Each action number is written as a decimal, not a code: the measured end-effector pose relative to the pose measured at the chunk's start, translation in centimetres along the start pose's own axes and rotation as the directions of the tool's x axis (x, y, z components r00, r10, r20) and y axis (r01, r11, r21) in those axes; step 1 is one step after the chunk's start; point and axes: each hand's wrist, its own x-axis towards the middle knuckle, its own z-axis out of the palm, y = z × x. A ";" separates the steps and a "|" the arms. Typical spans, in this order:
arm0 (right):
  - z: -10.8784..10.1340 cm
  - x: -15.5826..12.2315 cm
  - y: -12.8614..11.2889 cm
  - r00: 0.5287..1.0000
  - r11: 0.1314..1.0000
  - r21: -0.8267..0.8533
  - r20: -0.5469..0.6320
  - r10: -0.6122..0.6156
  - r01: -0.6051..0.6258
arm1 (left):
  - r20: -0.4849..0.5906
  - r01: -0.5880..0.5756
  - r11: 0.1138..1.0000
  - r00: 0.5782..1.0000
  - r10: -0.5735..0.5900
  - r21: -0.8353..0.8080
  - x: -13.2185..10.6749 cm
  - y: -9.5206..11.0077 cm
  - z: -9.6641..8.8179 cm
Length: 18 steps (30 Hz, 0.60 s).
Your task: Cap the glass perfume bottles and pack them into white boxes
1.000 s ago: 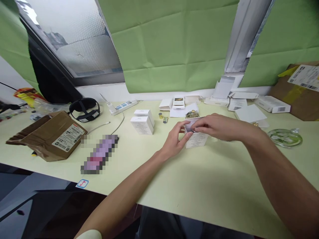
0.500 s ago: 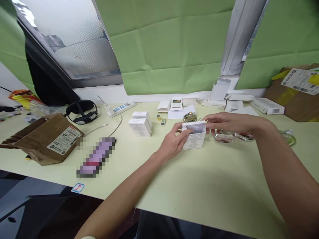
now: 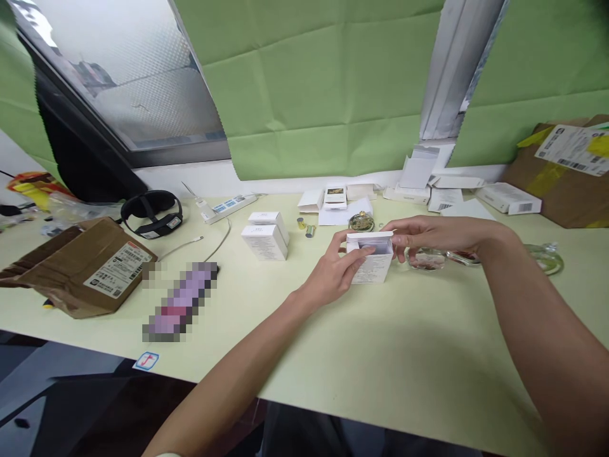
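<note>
A small white carton (image 3: 373, 263) stands upright on the pale yellow table (image 3: 380, 355), its top flap raised. My left hand (image 3: 333, 273) grips the carton's left side, thumb and fingers curled around it. My right hand (image 3: 431, 233) reaches in from the right and pinches the open flap at the carton's top right corner. A round gold-topped bottle (image 3: 361, 221) sits just behind the carton. Clear glass pieces (image 3: 425, 259) lie under my right hand.
Two white boxes (image 3: 265, 236) stand left of the carton, with small gold caps (image 3: 305, 227) nearby. A brown parcel (image 3: 83, 263), a black headset (image 3: 151, 212) and a power strip (image 3: 228, 206) lie at left. Flat cartons (image 3: 457, 190) and a cardboard box (image 3: 566, 171) are at back right.
My right hand has lifted off the carton's top and drawn to the right, leaving the flap raised. The left hand keeps its hold on the carton.
</note>
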 end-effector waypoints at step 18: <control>0.1 0.6 0.1 0.998 0.999 0.008 0.048 0.043 -0.044 | -0.040 0.132 0.985 0.990 -0.138 -0.111 -0.2 0.3 -0.1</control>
